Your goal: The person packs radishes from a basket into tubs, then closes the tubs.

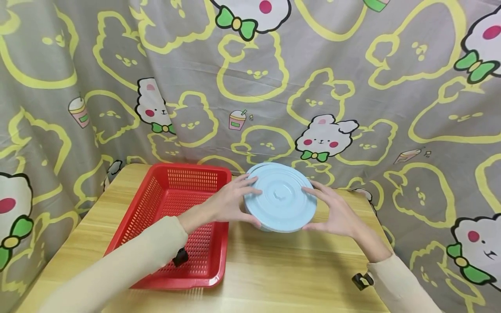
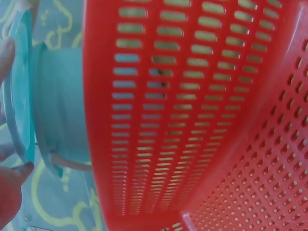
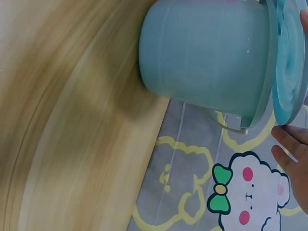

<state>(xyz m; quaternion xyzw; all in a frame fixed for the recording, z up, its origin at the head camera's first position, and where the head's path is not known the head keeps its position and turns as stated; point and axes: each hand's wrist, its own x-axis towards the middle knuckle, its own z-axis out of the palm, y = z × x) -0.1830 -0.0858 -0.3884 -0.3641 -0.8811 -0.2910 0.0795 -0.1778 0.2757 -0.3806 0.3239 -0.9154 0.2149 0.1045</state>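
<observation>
A round light-blue lid (image 1: 279, 198) with raised rings is held between both hands over a light-blue bucket (image 3: 207, 57). My left hand (image 1: 232, 200) grips its left rim, thumb at the near edge and fingers across the top. The right side of the rim is gripped by my right hand (image 1: 336, 213), also with fingers on top and thumb near the edge. Both wrist views show the lid slightly tilted, with a gap to the bucket's rim. The bucket stands upright on the table, mostly covered by the lid in the head view. Its thin handle (image 3: 224, 127) hangs down.
A red perforated plastic basket (image 1: 224, 256) sits on the wooden table (image 1: 289, 274) left of the bucket, beneath my left forearm. A grey curtain (image 1: 258, 113) with yellow and white cartoon animals hangs behind and along the sides of the table.
</observation>
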